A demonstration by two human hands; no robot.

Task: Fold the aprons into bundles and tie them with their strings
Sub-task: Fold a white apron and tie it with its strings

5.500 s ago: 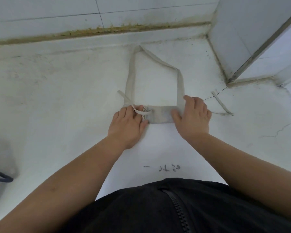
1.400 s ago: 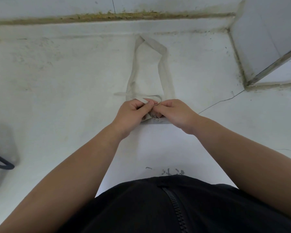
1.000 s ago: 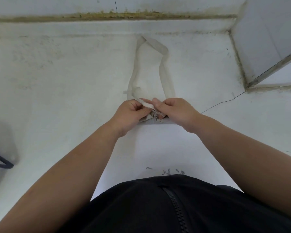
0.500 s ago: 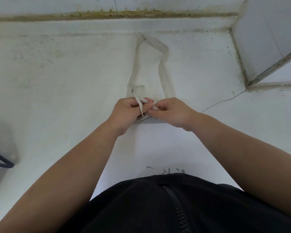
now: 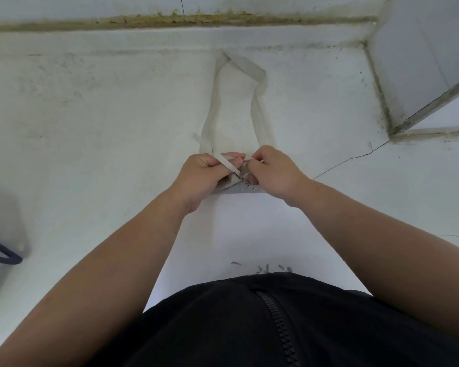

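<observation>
Beige fabric of the apron bundle point(image 5: 236, 186) is mostly covered by 2 hands; only its near edge and a small patch between them show. Whether a knot has formed cannot be determined, as the crossing point is hidden by the fingers. The left grip point(image 5: 199, 176) is curled closed round the bundle's left end, with 1 flat string point(image 5: 229, 165) running diagonally over its fingers. The right grip point(image 5: 273, 173) is narrow, thumb and forefinger pinching the string at the bundle's top; which end it holds cannot be made out. The bundle lies on the white worktop point(image 5: 104, 128), directly beneath and between both grips. The neck loop point(image 5: 261, 123) extends flat from the bundle toward the wall. A grey container point(image 5: 0, 234) at the left edge is blurred and cut off. Dark marks point(image 5: 263, 267) near the person's black garment point(image 5: 223, 327) are unreadable.
</observation>
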